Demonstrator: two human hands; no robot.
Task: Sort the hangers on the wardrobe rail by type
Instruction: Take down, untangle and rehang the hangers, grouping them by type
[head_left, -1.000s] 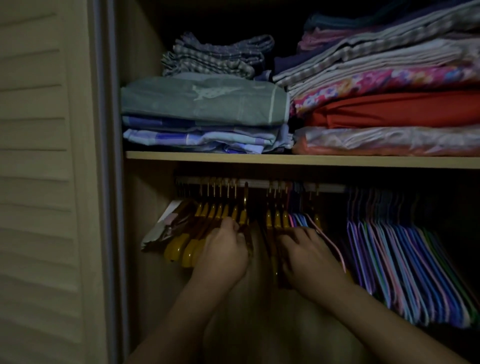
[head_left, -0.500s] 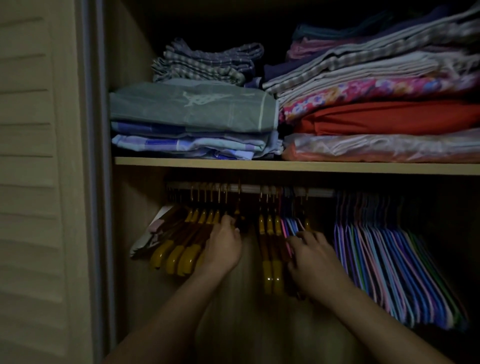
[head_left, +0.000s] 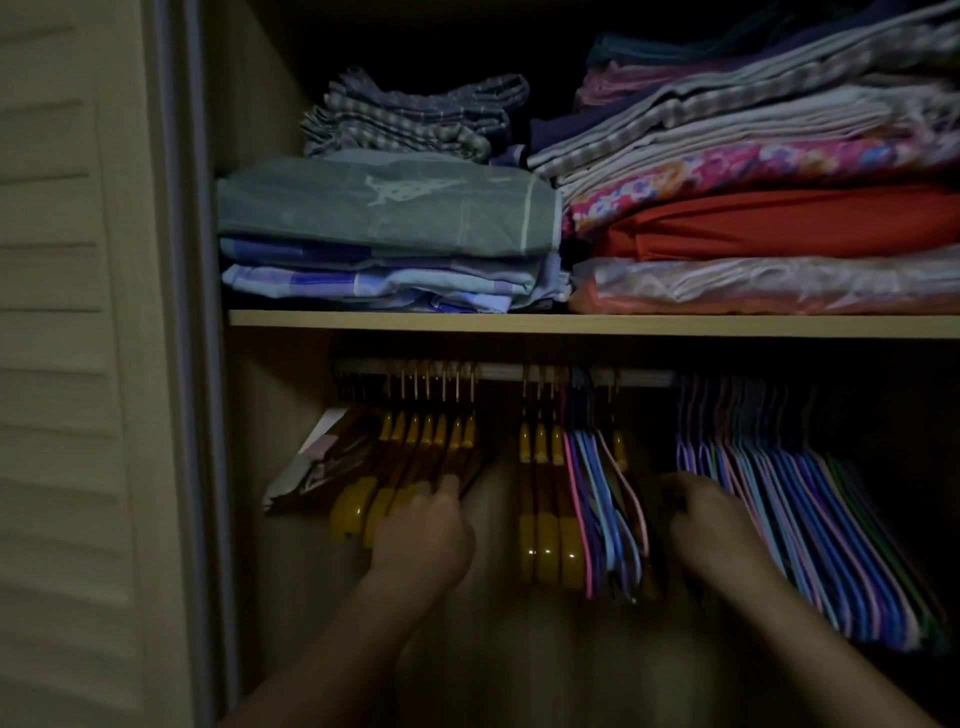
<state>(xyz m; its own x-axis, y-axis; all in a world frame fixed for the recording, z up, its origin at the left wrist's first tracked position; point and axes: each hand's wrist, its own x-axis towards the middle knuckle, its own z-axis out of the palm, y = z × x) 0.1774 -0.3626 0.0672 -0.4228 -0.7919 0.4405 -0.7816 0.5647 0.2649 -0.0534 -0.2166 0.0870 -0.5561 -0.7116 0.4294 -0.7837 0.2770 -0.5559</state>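
You are reaching both bare arms up into a dim wardrobe, toward the rail (head_left: 498, 372) running left to right under the shelf (head_left: 571, 324). Your left hand (head_left: 423, 535) is sitting at about seven o'clock from the middle of the rail, its fingertips (head_left: 448, 486) curling onto the lower arms of the left bunch of wooden hangers (head_left: 415, 457), which are hanging slanted toward eight o'clock with their yellow ends (head_left: 358, 506) just beside your knuckles; the hand looks to be gripping those arms, though the dark is hiding how far the fingers are wrapping round. A bare stretch of rail is separating that bunch from a smaller group of three wooden hangers (head_left: 545, 519) hanging almost straight down at six o'clock, and thin coloured wire hangers (head_left: 605, 509) are touching them on their three o'clock side. Your right hand (head_left: 711, 525) is lying at about four o'clock from the rail's middle, between those few wire hangers and the big pack of wire hangers (head_left: 831, 530) fanning toward five o'clock; its fingers (head_left: 680, 491) are bending inward in the gap, and you cannot tell whether they are holding anything, since the frame there is blurred and dark. Something flat and pale-cornered (head_left: 306, 467) is hanging at the nine o'clock end of the rail. On the shelf, folded cloth is stacked in two piles: a green-topped pile (head_left: 384, 208) at eleven o'clock and a taller pile (head_left: 779, 223) with red and flowered layers at one o'clock. A slatted door (head_left: 67, 364) is standing at nine o'clock.
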